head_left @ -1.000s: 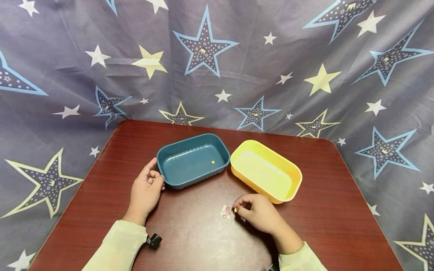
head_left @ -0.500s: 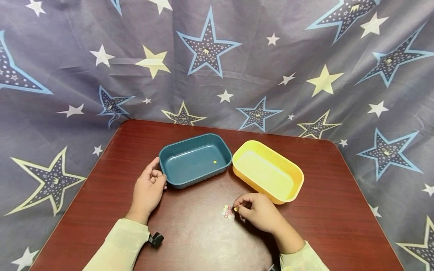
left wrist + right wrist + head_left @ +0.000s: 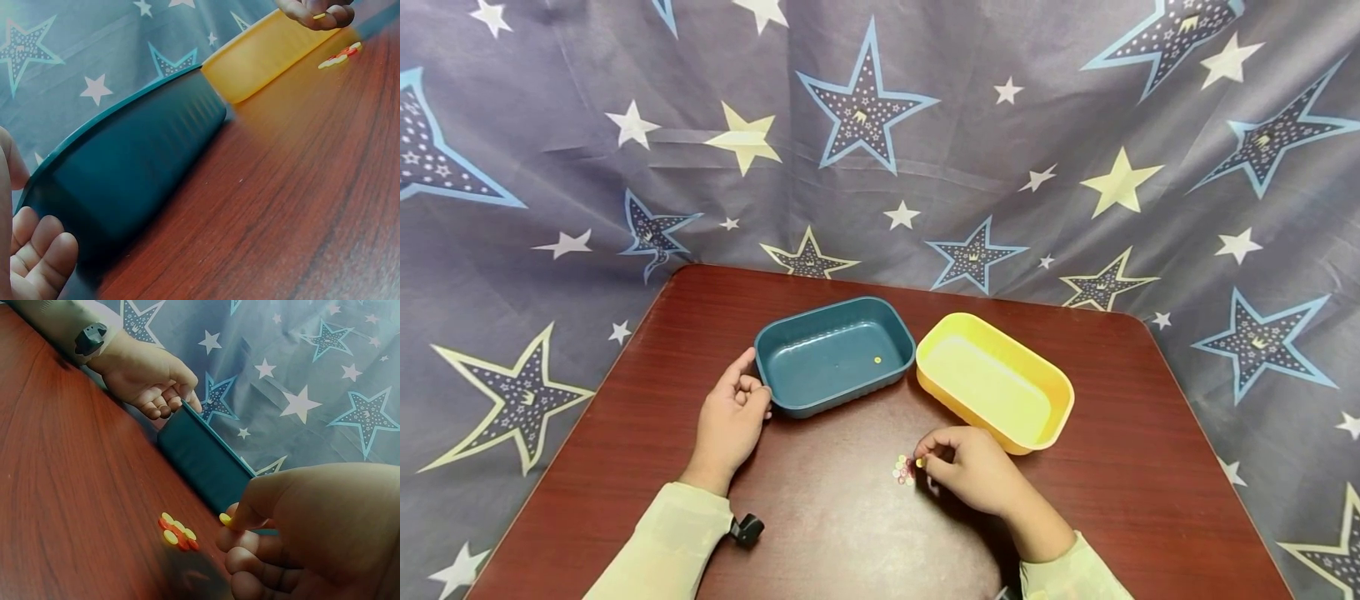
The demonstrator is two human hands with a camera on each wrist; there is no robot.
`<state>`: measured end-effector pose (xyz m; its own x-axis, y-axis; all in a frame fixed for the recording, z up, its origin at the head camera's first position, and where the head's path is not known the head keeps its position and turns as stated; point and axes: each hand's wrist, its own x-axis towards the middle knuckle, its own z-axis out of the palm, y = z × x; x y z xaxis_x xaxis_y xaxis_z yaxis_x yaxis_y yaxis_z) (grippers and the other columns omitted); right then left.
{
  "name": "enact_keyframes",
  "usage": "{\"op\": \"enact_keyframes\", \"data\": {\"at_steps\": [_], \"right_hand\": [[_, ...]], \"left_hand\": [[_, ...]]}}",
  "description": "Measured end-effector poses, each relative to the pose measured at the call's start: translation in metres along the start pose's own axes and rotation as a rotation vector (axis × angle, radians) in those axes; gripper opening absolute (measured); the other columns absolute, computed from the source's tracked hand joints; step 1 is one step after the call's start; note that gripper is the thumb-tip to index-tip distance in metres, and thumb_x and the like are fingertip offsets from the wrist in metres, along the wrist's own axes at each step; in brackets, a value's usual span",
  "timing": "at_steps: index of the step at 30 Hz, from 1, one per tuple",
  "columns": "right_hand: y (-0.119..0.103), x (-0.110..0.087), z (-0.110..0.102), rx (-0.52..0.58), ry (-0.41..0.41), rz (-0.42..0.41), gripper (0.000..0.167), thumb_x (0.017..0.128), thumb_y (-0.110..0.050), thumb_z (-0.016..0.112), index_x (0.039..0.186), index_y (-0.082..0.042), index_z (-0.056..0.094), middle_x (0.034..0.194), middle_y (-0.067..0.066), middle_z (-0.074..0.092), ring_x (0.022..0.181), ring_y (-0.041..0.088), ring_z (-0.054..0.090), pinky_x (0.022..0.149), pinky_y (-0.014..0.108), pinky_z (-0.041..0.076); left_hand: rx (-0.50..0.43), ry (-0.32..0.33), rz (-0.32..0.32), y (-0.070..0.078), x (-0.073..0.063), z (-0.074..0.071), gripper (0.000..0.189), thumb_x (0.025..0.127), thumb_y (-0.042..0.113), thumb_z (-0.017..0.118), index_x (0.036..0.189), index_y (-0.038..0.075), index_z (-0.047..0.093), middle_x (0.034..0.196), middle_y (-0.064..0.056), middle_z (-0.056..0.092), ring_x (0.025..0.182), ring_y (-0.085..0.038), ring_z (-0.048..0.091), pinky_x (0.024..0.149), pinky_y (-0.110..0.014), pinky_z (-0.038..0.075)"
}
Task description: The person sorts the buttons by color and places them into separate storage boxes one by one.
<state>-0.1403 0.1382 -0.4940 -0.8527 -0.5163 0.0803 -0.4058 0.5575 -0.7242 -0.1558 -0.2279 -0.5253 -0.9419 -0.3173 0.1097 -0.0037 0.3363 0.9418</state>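
My left hand (image 3: 730,425) rests at the left end of a teal box (image 3: 820,358), its fingertips against the outside of the rim and its other fingers loosely bent. One small yellow button (image 3: 877,360) lies inside that box. Between thumb and forefinger, my right hand (image 3: 970,467) pinches another yellow button (image 3: 225,519), close over the table. Just left of those fingertips is a small cluster of buttons (image 3: 178,531), yellow and red in the right wrist view, lying flat on the wood.
A yellow box (image 3: 988,379) stands at the teal box's right, their corners nearly meeting, behind my right hand. The reddish-brown table (image 3: 835,517) ends at a grey star-patterned curtain (image 3: 970,100). A black strap mount (image 3: 747,530) sits on my left wrist.
The head view has drifted slightly. My right hand, with the pinched button, has come a little left, nearer the cluster. My left hand stays at the teal box.
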Motion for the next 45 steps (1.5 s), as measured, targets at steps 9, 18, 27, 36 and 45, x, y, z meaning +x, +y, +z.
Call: {"op": "enact_keyframes", "data": {"at_steps": [9,18,27,36,45], "right_hand": [[-0.006,0.003,-0.003,0.022,-0.037,0.015,0.009,0.090,-0.011,0.070,0.089,-0.019,0.075,0.071,-0.012,0.066,0.058,0.006,0.063,0.058,0.025,0.052],[-0.013,0.008,-0.011,-0.027,-0.041,-0.003,0.012,0.089,-0.010,0.070,0.090,-0.022,0.073,0.073,-0.014,0.066,0.065,0.006,0.064,0.064,0.024,0.052],[-0.021,0.025,-0.021,-0.094,-0.001,-0.057,0.011,0.087,-0.014,0.073,0.089,-0.025,0.074,0.078,-0.020,0.065,0.072,0.004,0.060,0.067,0.025,0.051],[-0.023,0.040,-0.034,-0.122,0.017,-0.078,0.012,0.086,-0.014,0.073,0.087,-0.027,0.074,0.077,-0.021,0.063,0.074,0.004,0.058,0.068,0.025,0.051],[-0.027,0.056,-0.047,-0.097,-0.004,-0.020,0.008,0.088,-0.017,0.073,0.089,-0.025,0.075,0.075,-0.015,0.064,0.076,0.007,0.058,0.069,0.027,0.051]], "left_hand": [[0.000,-0.001,0.010,0.001,0.000,0.000,0.063,0.092,0.015,0.061,0.151,0.030,0.046,0.084,-0.003,0.060,0.068,-0.020,0.063,0.056,-0.028,0.053],[0.028,0.004,-0.001,-0.001,-0.001,-0.002,0.062,0.092,0.016,0.060,0.151,0.030,0.046,0.084,-0.003,0.060,0.068,-0.020,0.063,0.058,-0.028,0.053],[0.005,-0.003,-0.005,-0.001,-0.002,-0.002,0.062,0.092,0.015,0.061,0.151,0.030,0.046,0.085,-0.004,0.060,0.069,-0.020,0.064,0.060,-0.028,0.054],[0.006,-0.014,-0.007,-0.001,-0.001,-0.002,0.061,0.093,0.016,0.060,0.151,0.031,0.045,0.085,-0.005,0.060,0.070,-0.021,0.064,0.061,-0.028,0.055],[-0.006,-0.008,-0.002,-0.001,-0.001,-0.001,0.062,0.093,0.014,0.060,0.151,0.030,0.045,0.086,-0.005,0.060,0.070,-0.020,0.064,0.060,-0.028,0.055]]}}
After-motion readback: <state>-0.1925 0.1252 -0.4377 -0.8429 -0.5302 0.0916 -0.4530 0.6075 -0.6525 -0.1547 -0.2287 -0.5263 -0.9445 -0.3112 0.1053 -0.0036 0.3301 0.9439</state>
